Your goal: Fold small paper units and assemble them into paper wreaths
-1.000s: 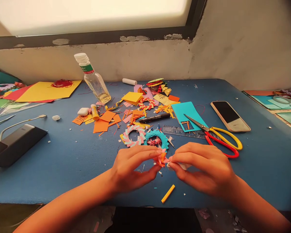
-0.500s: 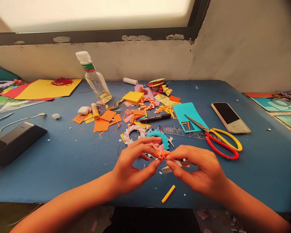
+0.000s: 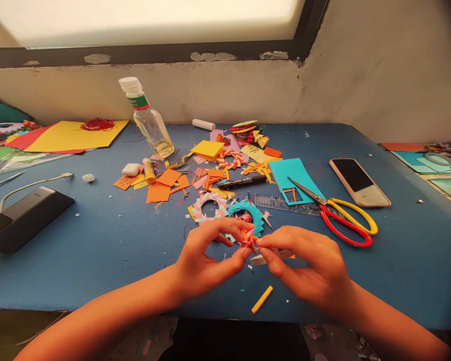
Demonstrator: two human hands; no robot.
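Note:
A small folded paper piece [image 3: 249, 238], pink and orange, is pinched between my two hands above the near part of the table. My left hand [image 3: 206, 255] grips its left side between thumb and fingertips. On the other side, the thumb and forefinger of my right hand [image 3: 308, 260] close on its edge. Just behind lie a blue folded-paper ring [image 3: 257, 218] and a pink-and-white paper ring [image 3: 201, 208], the blue one partly covered by my left fingers. A whitish band-like item [image 3: 258, 260] shows under my right hand. A yellow paper strip [image 3: 262, 300] lies nearer me.
Scissors [image 3: 348, 220] lie right of the blue sheet [image 3: 291, 173], beside a phone [image 3: 361, 183]. A clear bottle [image 3: 150, 123] stands at the back. Orange paper squares [image 3: 160, 192], a glue stick [image 3: 149, 170] and a black marker [image 3: 244, 182] lie mid-table. At left is a black device [image 3: 30, 215].
The folded paper has tilted between my fingers, so its pink points show less. Both hands stay almost in place, and the view has shifted slightly.

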